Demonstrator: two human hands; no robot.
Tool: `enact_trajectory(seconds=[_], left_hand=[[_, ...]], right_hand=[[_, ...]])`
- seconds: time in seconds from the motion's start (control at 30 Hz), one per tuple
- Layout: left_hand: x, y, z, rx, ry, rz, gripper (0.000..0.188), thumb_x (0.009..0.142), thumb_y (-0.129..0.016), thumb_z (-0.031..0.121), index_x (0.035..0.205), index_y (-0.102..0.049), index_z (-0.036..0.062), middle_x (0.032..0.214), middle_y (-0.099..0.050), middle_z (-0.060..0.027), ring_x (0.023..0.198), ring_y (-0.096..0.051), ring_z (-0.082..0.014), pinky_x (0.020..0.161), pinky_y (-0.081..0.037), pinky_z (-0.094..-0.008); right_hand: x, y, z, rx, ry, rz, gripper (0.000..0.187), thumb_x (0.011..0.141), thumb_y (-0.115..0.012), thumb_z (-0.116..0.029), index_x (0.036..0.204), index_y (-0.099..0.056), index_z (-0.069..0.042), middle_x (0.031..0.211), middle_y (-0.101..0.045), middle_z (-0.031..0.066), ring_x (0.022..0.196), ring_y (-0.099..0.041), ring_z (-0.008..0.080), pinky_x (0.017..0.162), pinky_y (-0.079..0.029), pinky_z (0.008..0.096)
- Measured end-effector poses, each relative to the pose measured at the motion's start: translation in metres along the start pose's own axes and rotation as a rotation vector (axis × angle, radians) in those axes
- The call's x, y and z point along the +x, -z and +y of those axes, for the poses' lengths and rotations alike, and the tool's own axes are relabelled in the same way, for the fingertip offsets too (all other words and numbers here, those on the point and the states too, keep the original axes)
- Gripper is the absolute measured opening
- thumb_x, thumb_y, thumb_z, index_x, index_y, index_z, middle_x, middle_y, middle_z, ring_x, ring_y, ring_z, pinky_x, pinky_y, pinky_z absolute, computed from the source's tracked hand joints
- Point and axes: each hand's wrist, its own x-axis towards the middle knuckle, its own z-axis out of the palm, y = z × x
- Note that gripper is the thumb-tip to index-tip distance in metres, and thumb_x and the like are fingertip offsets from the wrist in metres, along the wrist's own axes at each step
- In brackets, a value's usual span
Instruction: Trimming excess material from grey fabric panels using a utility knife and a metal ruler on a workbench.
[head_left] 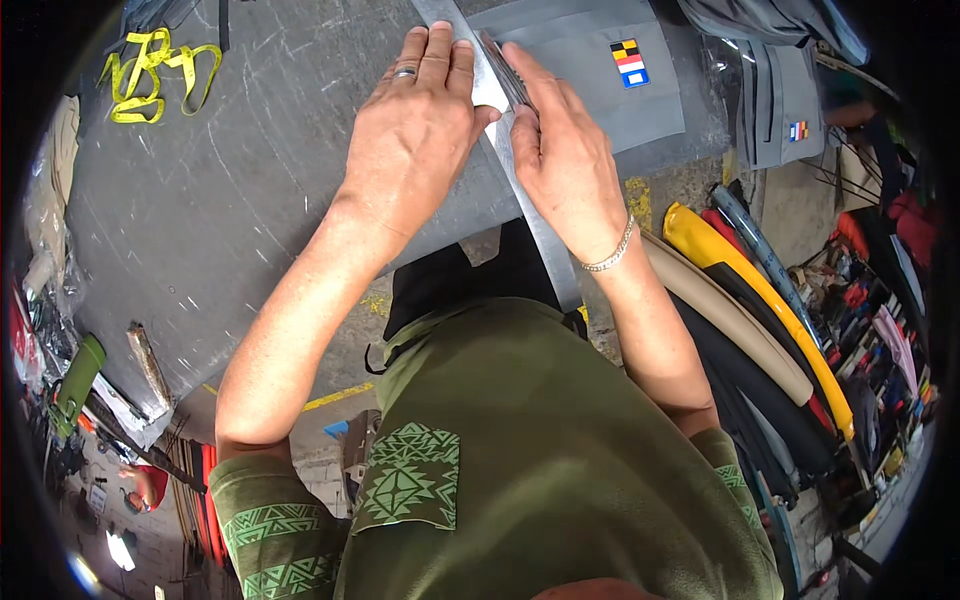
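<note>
Fingers of the left hand (412, 135) press nearly flat, close together; those of the right hand (570, 150) are narrowed in a grip. Scratched dark-grey table (250, 160): supports the work. Smooth grey sheet (650, 112): toward 1 o'clock. Long silver metal straightedge (543, 240): angled 11-to-5 o'clock, under the left fingers. Slim metallic object (511, 80), kind unclear: in the right grip. Best practice: press evenly; guide the object flush along the straightedge.
</note>
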Motion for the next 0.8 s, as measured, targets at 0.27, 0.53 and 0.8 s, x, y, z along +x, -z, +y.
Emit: enact_trajectory(seconds=[0.27,0.53,0.8], left_hand=[[0.0,0.0,0.0,-0.03,0.005,0.018,0.06,0.093,-0.072,0.037,0.134,-0.059,-0.0045,0.143,-0.058,-0.0231,0.135,-0.057,-0.0335,0.11,-0.05,-0.0399],[0.0,0.001,0.0,-0.018,0.01,0.023,0.06,0.092,-0.073,0.038,0.134,-0.06,-0.0034,0.144,-0.058,-0.0215,0.135,-0.058,-0.0317,0.11,-0.051,-0.0393],[0.004,0.017,0.002,-0.052,0.008,-0.105,0.057,0.095,-0.067,0.03,0.135,-0.059,-0.0099,0.145,-0.056,-0.029,0.137,-0.054,-0.0377,0.112,-0.047,-0.04]], right_hand=[[0.002,-0.004,0.006,-0.048,0.074,0.027,0.057,0.095,-0.058,-0.004,0.149,-0.047,-0.015,0.115,-0.064,0.0188,0.089,-0.069,0.0424,0.079,-0.058,0.0513],[0.004,-0.003,0.004,-0.09,0.092,0.017,0.056,0.094,-0.059,-0.003,0.148,-0.048,-0.013,0.113,-0.064,0.0192,0.088,-0.068,0.0433,0.078,-0.058,0.0514],[0.014,0.016,-0.016,-0.142,0.027,-0.108,0.055,0.094,-0.058,-0.001,0.147,-0.05,-0.015,0.127,-0.064,0.023,0.102,-0.068,0.0438,0.088,-0.057,0.0481]])
